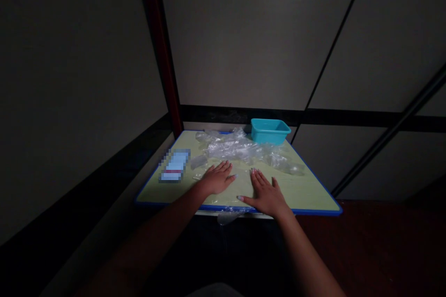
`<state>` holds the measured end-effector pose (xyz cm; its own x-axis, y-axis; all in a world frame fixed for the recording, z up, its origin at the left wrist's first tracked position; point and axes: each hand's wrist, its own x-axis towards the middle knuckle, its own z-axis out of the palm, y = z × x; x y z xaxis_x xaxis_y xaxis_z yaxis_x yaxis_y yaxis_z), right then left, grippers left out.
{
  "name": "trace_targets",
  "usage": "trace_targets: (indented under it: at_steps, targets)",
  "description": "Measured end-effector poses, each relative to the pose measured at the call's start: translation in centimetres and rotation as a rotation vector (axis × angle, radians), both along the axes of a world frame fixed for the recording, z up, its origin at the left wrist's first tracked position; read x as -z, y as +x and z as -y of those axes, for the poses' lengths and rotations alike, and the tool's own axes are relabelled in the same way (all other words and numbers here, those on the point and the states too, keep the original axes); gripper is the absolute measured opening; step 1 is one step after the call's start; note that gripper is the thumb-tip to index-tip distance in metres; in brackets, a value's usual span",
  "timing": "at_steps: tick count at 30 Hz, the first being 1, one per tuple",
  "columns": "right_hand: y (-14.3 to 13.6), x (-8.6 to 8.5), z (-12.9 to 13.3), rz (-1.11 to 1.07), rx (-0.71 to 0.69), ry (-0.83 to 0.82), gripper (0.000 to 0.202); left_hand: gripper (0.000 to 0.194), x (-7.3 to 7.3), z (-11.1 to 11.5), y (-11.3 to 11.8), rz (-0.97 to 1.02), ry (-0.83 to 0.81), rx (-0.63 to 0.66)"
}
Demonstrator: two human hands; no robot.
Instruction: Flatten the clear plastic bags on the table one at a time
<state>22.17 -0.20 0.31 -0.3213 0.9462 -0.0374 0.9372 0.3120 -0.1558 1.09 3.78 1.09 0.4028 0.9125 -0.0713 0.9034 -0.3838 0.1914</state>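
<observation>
My left hand (pixel 218 179) lies flat on a thin sheet of clear plastic film (pixel 240 183), fingers stretched toward the back of the table. To its right, my right hand (pixel 267 196) is also flat, thumb spread out to the left over the film. One end of the film hangs over the table's front edge as a rounded flap (pixel 228 216). Behind both hands lies a crumpled heap of clear plastic (pixel 233 148), spread across the table. Whether it is bags or something else made of film, I cannot tell.
The pale yellow table (pixel 310 195) has a blue rim. At its back right corner stands a turquoise plastic basin (pixel 269 133). A blurred-out phone-like rectangle (pixel 176 165) lies at the left. Walls close in behind and on the left.
</observation>
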Motion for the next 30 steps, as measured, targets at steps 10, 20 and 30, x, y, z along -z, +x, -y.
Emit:
trace_targets:
  at_steps: [10,20,30]
  targets:
    - [0.1,-0.2,0.0,0.003,-0.003,-0.006,0.101,0.066,0.4,-1.0,-1.5,-0.040,0.029,-0.165]
    - [0.2,-0.4,0.2,0.002,-0.010,-0.012,0.079,0.064,-1.2,4.3,5.6,0.142,-0.030,0.283]
    - [0.1,-0.2,0.2,0.028,0.014,0.011,0.084,0.071,0.0,3.3,6.3,0.101,-0.026,0.120]
